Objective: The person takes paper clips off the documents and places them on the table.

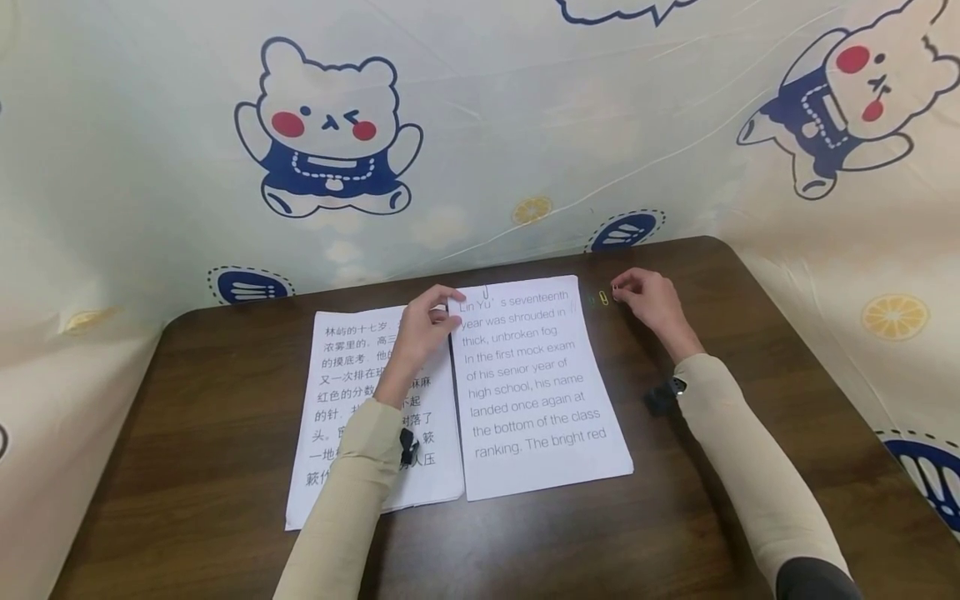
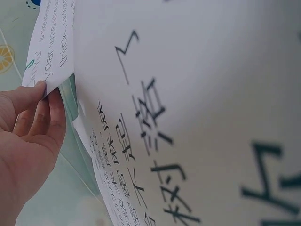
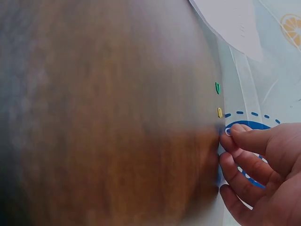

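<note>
My left hand (image 1: 423,329) pinches the top left corner of the English-printed sheets (image 1: 536,400) between thumb and fingers. A green paper clip (image 2: 30,64) sits on their top edge, close to that corner. Off the sheets' right side, my right hand (image 1: 652,300) pinches a small white paper clip (image 3: 228,132) at the tips of thumb and forefinger, partly hidden by them. Just left of those fingertips, a yellow paper clip (image 1: 603,297) and another green paper clip (image 3: 217,88) lie on the table.
Chinese-printed sheets (image 1: 333,417) lie to the left, partly under my left forearm. The brown table (image 1: 202,450) ends at the back against a cloth (image 1: 480,150) printed with cartoon bears. A dark wrist camera (image 1: 663,398) is on my right sleeve.
</note>
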Demonstrator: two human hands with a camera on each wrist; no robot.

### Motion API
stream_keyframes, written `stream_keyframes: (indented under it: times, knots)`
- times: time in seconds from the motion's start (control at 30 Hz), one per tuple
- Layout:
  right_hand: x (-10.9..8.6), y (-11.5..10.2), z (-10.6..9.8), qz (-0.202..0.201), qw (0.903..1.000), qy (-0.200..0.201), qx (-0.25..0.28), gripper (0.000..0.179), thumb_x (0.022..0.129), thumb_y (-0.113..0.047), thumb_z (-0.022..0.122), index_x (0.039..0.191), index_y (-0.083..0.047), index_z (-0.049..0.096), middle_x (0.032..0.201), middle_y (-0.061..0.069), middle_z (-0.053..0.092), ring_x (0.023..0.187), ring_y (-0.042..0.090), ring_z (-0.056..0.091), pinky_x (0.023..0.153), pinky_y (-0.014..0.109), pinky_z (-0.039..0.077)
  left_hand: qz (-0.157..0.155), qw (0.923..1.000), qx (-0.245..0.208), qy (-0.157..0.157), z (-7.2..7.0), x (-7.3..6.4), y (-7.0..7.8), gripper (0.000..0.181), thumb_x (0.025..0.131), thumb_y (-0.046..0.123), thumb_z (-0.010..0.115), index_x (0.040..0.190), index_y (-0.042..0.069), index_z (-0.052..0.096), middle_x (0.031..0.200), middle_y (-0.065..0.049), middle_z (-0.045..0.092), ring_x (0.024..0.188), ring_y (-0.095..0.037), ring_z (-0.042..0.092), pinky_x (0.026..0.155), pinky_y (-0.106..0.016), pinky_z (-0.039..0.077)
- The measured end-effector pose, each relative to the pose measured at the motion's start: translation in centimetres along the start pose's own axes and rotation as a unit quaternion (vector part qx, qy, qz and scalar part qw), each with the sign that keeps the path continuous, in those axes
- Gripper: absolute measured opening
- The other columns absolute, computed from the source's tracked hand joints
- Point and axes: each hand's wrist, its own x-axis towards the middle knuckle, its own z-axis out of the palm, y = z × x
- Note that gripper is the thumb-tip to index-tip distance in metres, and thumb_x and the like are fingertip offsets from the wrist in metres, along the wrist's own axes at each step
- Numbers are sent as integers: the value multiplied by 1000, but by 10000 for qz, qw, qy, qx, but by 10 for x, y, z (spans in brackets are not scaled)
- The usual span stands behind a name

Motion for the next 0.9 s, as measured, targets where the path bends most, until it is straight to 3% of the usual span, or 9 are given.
stream_keyframes:
  times: [0.43, 0.9]
  knots:
    - [0, -1, -2, 21, 9998, -134, -141, 22, 99, -10, 61, 120, -4, 67, 117, 23, 67, 102, 35, 59, 94, 50, 54, 4, 10000, 62, 3, 1, 1, 0, 33, 93, 1, 67, 119, 21, 66, 146, -8, 55, 114, -29, 67, 97, -43, 55]
    - [3, 1, 2, -95, 9995, 35, -297, 23, 99, -11, 62, 121, -4, 64, 111, 22, 68, 95, 34, 60, 86, 45, 54, 9, 10000, 46, 1, 1, 0, -1, 34, 93, 0, 66, 120, 21, 65, 146, -8, 55, 111, -28, 68, 94, -42, 56]
